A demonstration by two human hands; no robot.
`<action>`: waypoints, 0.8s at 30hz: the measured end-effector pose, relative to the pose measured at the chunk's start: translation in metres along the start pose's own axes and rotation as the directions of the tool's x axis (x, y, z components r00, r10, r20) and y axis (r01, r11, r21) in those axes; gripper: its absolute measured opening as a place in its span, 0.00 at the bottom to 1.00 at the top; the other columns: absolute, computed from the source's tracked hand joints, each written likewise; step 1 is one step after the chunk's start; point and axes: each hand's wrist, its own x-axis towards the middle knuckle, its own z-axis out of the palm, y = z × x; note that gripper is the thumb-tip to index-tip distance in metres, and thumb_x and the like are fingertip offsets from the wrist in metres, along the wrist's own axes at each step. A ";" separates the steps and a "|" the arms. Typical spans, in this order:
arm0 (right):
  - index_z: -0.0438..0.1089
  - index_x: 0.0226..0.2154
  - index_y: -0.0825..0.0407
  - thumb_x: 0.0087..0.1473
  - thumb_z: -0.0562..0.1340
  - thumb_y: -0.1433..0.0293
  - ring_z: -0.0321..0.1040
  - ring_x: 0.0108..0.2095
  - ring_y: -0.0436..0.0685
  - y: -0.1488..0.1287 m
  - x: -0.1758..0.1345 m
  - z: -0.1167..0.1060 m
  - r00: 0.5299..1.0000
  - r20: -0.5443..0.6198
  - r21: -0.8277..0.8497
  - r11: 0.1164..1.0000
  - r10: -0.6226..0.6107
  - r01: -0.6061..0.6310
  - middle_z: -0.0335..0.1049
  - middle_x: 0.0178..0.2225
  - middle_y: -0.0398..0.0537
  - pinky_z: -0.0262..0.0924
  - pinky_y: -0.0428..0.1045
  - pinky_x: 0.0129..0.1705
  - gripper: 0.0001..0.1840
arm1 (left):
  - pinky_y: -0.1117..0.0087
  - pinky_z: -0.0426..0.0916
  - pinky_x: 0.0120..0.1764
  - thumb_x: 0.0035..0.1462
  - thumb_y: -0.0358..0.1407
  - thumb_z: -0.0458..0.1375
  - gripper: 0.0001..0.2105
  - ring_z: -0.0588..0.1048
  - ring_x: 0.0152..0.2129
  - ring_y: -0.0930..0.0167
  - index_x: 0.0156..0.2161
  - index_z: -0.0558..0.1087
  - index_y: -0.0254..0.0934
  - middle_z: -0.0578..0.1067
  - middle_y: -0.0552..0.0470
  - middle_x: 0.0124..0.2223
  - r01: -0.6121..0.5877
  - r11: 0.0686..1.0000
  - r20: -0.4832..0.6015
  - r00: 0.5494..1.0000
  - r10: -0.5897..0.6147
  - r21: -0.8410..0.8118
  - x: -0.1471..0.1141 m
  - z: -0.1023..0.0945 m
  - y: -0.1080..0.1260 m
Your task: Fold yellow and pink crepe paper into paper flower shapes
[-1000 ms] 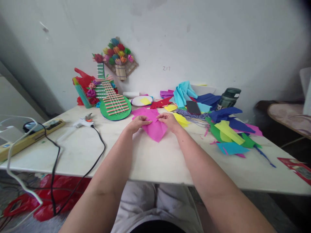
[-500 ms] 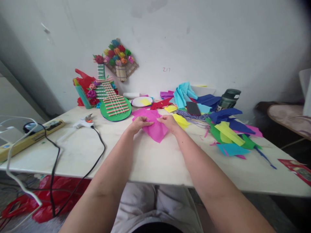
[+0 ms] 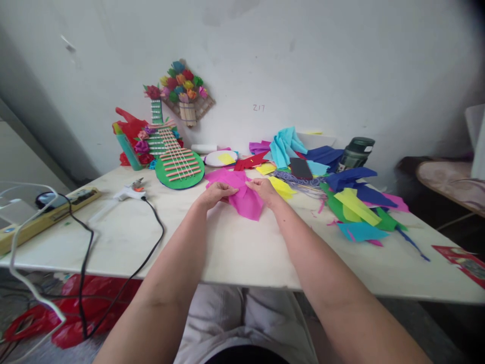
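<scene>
While pink paper (image 3: 248,205) is approx. mid table (image 3: 246,253), L hand (image 3: 217,194) & R hand (image 3: 265,191) each have it pinched in a thumb-&-finger grip. Yellow paper (image 3: 283,188) lies just beside R hand; green craft guitar (image 3: 180,169) is past L hand; glue gun (image 3: 129,193) lies farther L, phone (image 3: 300,169) & bottle (image 3: 356,153) back R.

Green bottle (image 3: 355,154) beside dark blue paper (image 3: 326,155).

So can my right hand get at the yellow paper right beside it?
Probably yes: the yellow paper lies close by, mostly uncovered, though your right hand would first have to release the pink paper.
</scene>
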 end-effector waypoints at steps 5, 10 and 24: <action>0.57 0.13 0.52 0.39 0.62 0.58 0.44 0.19 0.46 -0.003 -0.002 0.001 1.000 -0.019 -0.040 0.999 -0.019 0.018 0.48 0.14 0.36 0.40 0.46 0.23 0.19 | 0.76 0.59 0.20 0.37 0.39 0.67 0.13 0.63 0.15 0.79 0.18 0.69 0.32 0.66 0.56 0.17 -0.028 0.999 0.020 0.999 0.028 0.031 0.000 0.000 0.000; 0.59 0.14 0.53 0.41 0.61 0.58 0.45 0.20 0.46 0.000 0.000 0.000 1.000 -0.024 -0.065 0.998 -0.018 0.016 0.48 0.15 0.36 0.41 0.46 0.23 0.18 | 0.77 0.62 0.22 0.35 0.35 0.68 0.11 0.66 0.16 0.79 0.23 0.72 0.32 0.69 0.56 0.19 -0.001 1.000 0.066 0.998 0.002 -0.016 0.000 -0.004 -0.003; 0.65 0.18 0.55 0.41 0.61 0.58 0.50 0.21 0.47 0.000 -0.001 0.001 0.996 0.070 -0.111 0.992 -0.054 0.062 0.55 0.17 0.37 0.45 0.45 0.25 0.16 | 0.73 0.63 0.24 0.41 0.43 0.63 0.15 0.69 0.20 0.75 0.29 0.72 0.31 0.70 0.52 0.24 0.094 0.989 0.116 0.990 -0.080 -0.112 -0.003 -0.002 0.002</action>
